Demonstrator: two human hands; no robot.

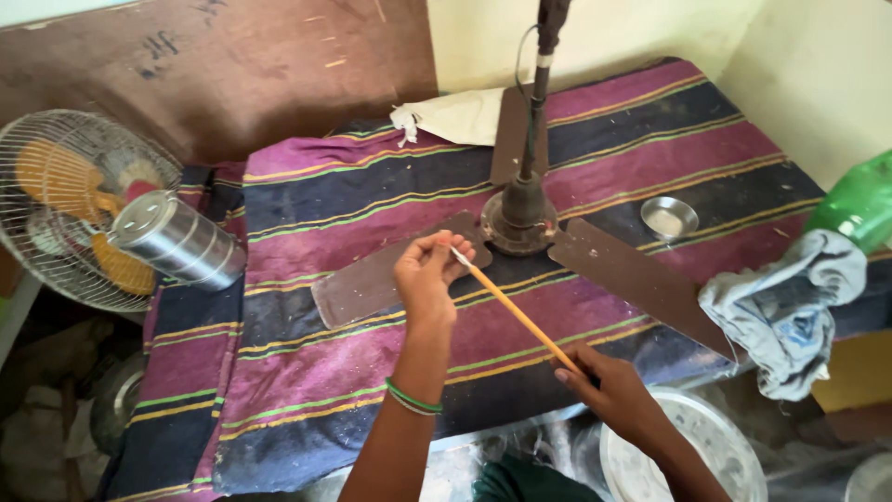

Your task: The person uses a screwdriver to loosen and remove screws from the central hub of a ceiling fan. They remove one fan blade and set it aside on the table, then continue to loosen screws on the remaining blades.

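- A thin yellow stick (518,314) with a white tip is held between both hands above the ceiling fan (520,218) that lies on the striped cloth (353,363).
- Its long axis runs on a diagonal: the white-tipped end points up and away toward the fan's motor hub, the other end points down toward the person, on the right.
- The left hand (426,277) pinches the white-tipped end between thumb and fingertips, just in front of the hub and over the near-left fan blade (372,284).
- The right hand (609,381) is closed around the lower end of the stick, fingers curled on it, near the front edge of the cloth and below the right blade (636,279).
- The left wrist wears a green and white bangle (412,400).
- The fan's down rod rises from the hub toward the top of the view; a third blade lies behind the hub, with a pale cloth (455,116) beside it.
- A small steel bowl (669,217) sits right of the hub on the cloth; whether it holds anything cannot be told.
- A steel tiffin carrier (177,240) lies on its side, lid closed, well left of the fan, in front of a table fan (74,204) with orange blades behind a wire guard.
- A crumpled blue-grey rag (785,307) lies past the tip of the right blade, with a green plastic bottle (859,200) behind it.
- A round white basin (715,446) sits below the cloth's front edge, beside the right hand; its contents are unclear.
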